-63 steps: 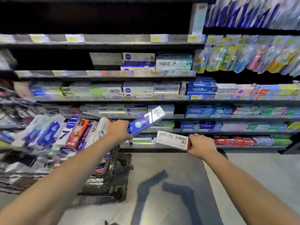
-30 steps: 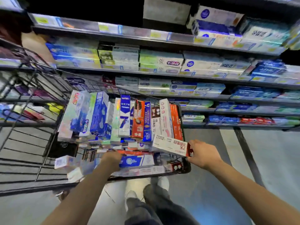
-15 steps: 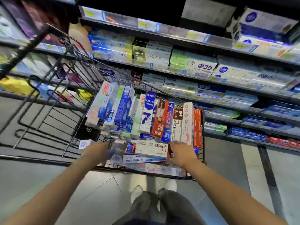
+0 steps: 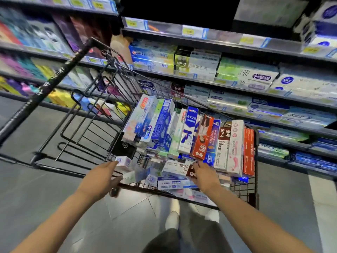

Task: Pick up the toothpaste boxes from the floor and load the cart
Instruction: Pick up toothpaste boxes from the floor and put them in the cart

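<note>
While leaning over the black wire cart (image 4: pixel 254 189): both arms stretched forward into the basket. Left hand (image 4: pixel 99 179) at the near left corner, fingers straight and loose, fingertips touching a small white-and-purple box (image 4: pixel 123 161), nothing grasped. Right hand (image 4: pixel 204 175) lying on a white toothpaste box with a dark red end (image 4: pixel 175 168), fingers spread flat over it; whether curled round it, cannot tell. That box flat among other boxes lying in the basket's near end. Behind it, a row of upright toothpaste boxes (image 4: pixel 189 132), blue, white, red and orange, packed side by side. Store shelves (image 4: pixel 237 42) of toothpaste beyond the cart. Grey tiled floor (image 4: pixel 45 207) underfoot, with white shoes (image 4: pixel 172 220) showing below.
</note>
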Demonstrator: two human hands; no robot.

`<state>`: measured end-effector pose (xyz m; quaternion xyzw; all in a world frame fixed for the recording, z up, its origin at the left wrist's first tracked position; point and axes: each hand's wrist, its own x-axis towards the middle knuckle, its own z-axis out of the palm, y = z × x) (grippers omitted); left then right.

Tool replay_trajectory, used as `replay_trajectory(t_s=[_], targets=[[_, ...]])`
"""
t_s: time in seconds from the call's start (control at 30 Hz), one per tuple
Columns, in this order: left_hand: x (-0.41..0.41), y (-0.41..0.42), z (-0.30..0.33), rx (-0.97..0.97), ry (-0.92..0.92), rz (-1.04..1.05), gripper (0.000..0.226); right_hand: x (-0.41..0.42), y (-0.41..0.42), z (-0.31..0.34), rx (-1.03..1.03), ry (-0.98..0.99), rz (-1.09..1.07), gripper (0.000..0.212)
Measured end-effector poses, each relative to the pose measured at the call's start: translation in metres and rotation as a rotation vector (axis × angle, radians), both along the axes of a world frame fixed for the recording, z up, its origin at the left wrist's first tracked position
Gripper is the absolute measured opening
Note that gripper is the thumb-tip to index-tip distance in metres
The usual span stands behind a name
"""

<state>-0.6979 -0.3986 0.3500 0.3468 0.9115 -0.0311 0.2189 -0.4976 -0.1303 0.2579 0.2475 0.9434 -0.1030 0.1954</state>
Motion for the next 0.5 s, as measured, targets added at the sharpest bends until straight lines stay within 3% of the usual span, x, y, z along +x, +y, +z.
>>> replay_trajectory(t_s=[0.13,0.2,0.33,0.5], targets=[[0.005,0.04,0.009,0.018,-0.022,-0.103,0.053,0.021,0.011,0.029,0.043,0.079,0.089,0.059],[0.008,0.075,0.013,0.034,-0.028,-0.227,0.059,0.043,0.024,0.047,0.113,0.13,0.117,0.06],[0.04,0.172,0.035,0.082,-0.018,-0.486,0.069,0.11,0.063,0.088,0.202,0.173,-0.078,0.073],[0.141,0.291,0.065,0.163,0.043,-0.837,0.072,0.234,0.092,0.117,0.236,0.114,-0.426,0.078]])
